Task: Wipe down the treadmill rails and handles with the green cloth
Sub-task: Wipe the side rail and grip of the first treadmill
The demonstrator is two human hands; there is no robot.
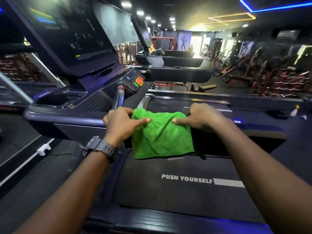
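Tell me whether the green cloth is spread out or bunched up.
Mostly spread: the green cloth hangs as a rumpled sheet, its top corners pinched between the left hand and right hand.

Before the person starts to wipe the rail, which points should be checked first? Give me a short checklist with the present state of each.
1. Left hand holds the cloth: ok, thumb pinches its top edge.
2. Right hand holds the cloth: ok, thumb on top, fingers behind.
3. Cloth spread for wiping: ok, stretched between both hands, lower part hanging free.
4. Cloth touching the rail: cannot tell, it hangs in front of the dark bar between the hands.
5. Chrome handle wiped: cannot tell.
6. Cloth damp: cannot tell; a spray bottle stands far to the right.
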